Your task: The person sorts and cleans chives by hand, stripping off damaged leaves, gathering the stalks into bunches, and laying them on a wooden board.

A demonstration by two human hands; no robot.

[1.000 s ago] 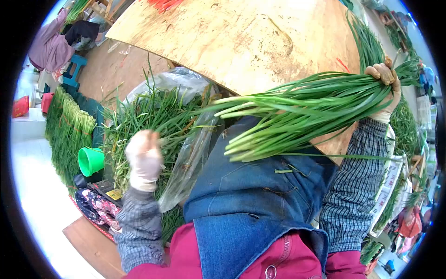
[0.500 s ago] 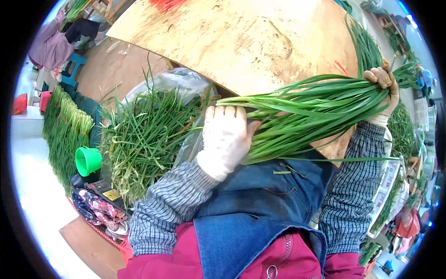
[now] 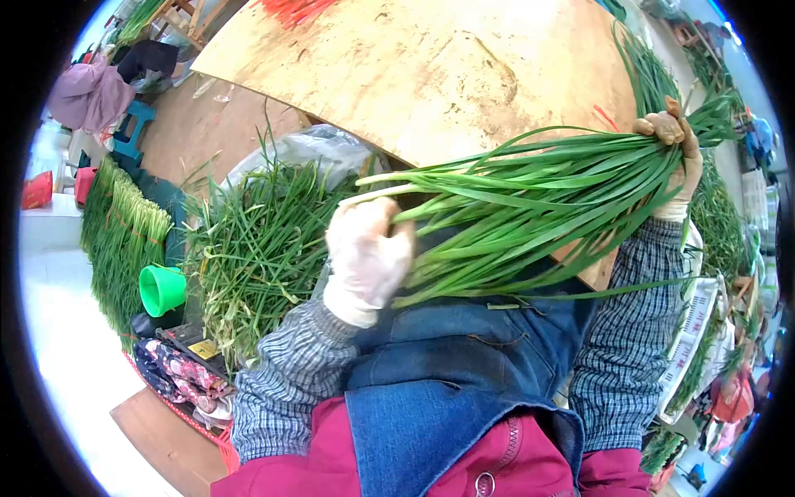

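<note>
A long bunch of green stalks (image 3: 530, 199) stretches over my lap and the near corner of the wooden board. My right hand (image 3: 675, 153), in a stained glove, is closed round its leafy end at the right. At the pale stem ends, my left hand (image 3: 368, 253), in a whitish glove, has its fingers curled against the lower stems; the fingertips are slightly blurred, and what they pinch is too small to make out. Left of that hand lies a heap of loose green leaves (image 3: 257, 248) on clear plastic (image 3: 331, 149).
The wooden board (image 3: 397, 74) carries red strips (image 3: 294, 10) at its far edge. On the left are tied green bundles (image 3: 124, 232), a green bucket (image 3: 162, 290) and a blue stool (image 3: 132, 128). A person (image 3: 87, 95) sits at the upper left. More greens (image 3: 716, 215) lie at right.
My left hand has come from the leaf heap to the stem ends, then drawn back left with its fingers curled. The stems have spread wider; my right hand still grips the bunch, slightly shifted left.
</note>
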